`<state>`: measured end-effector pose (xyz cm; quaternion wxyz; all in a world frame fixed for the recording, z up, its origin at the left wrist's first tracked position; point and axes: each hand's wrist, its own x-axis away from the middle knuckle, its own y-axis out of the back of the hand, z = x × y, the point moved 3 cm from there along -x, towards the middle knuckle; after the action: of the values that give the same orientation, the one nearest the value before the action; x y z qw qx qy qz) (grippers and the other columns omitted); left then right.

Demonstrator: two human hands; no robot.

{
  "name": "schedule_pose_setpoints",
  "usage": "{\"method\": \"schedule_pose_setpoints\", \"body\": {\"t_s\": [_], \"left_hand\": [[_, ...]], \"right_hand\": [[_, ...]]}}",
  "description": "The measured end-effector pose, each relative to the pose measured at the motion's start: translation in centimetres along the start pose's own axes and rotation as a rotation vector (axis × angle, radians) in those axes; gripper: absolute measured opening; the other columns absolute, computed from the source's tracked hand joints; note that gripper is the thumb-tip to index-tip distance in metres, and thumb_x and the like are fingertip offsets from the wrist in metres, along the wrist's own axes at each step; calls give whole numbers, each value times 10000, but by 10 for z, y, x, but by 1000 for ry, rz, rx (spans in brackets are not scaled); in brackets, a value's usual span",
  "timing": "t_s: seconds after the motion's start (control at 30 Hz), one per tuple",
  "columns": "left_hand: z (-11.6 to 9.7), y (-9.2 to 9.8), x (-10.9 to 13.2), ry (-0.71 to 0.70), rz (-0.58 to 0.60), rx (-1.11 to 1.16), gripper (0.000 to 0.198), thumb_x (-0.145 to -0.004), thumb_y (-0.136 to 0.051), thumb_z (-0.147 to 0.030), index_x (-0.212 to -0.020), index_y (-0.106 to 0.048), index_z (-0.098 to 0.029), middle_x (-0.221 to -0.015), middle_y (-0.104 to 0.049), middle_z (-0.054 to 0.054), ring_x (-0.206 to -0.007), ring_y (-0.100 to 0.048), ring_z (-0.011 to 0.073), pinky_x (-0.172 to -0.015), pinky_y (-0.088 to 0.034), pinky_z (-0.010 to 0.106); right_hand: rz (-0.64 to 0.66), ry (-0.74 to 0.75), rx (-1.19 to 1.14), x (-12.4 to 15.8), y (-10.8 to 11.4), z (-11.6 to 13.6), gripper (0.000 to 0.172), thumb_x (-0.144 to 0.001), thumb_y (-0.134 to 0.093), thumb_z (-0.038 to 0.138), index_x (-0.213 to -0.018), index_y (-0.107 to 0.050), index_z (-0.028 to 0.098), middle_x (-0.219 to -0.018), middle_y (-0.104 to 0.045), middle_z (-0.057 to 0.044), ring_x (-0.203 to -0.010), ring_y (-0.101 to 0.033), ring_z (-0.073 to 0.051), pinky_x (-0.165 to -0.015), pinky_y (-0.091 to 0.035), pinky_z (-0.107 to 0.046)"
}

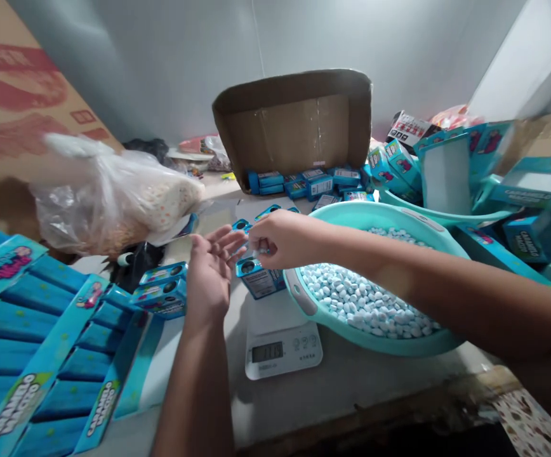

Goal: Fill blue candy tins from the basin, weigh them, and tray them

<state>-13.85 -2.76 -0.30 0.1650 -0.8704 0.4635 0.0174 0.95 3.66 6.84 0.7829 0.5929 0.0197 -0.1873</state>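
Note:
My left hand [211, 270] is open, palm turned up, its fingers reaching toward my right hand. My right hand [278, 240] is closed in a pinch on something small I cannot make out, right above a small blue box [259, 279] that stands on a white digital scale [282, 346]. Just to the right sits a teal basin [304, 298] full of small white candies [361, 298].
An open cardboard box [299, 127] with several blue boxes lies at the back. Flat blue cartons [32, 355] are stacked at left, with small blue boxes [161, 289] beside them and a plastic bag [113, 197] behind. More blue cartons [518, 190] fill a second basin at right.

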Motion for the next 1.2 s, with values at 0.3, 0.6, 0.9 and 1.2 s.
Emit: {"method": "schedule_pose_setpoints", "body": {"t_s": [0.3, 0.6, 0.9, 1.2], "left_hand": [[0, -2, 4, 23, 38, 98, 718, -704, -628, -859, -953, -669, -186, -864, -735, 88, -919, -722, 268, -754, -546, 357], [-5, 1, 8, -16, -19, 114, 621, -725, -695, -770, -960, -661, -196, -898, -760, 61, -939, -730, 231, -815, -549, 349], [-3, 3, 7, -58, -46, 12, 544, -783, -663, -723, -929, -647, -199, -836, -755, 49, -889, -730, 214, -771, -549, 329], [-2, 1, 9, -66, -46, -40, 515, -814, -652, -687, -933, -653, -186, -835, -741, 61, -857, -720, 208, -766, -542, 328]], "right_hand": [[77, 33, 93, -3, -2, 16, 176, -836, -534, 147, -871, -706, 144, -897, -689, -69, -807, -529, -158, -727, -360, -288], [629, -478, 286, 42, 14, -51, 446, -739, -784, 513, -952, -791, 122, -775, -684, -63, -686, -583, -185, -654, -405, -320], [648, -363, 334, 36, 9, -20, 228, -802, -697, 226, -933, -782, 60, -731, -649, -66, -629, -527, -150, -599, -380, -312], [363, -332, 316, 27, 21, -17, 160, -823, -623, 145, -856, -776, 109, -763, -676, -66, -631, -456, -126, -609, -316, -304]]}}
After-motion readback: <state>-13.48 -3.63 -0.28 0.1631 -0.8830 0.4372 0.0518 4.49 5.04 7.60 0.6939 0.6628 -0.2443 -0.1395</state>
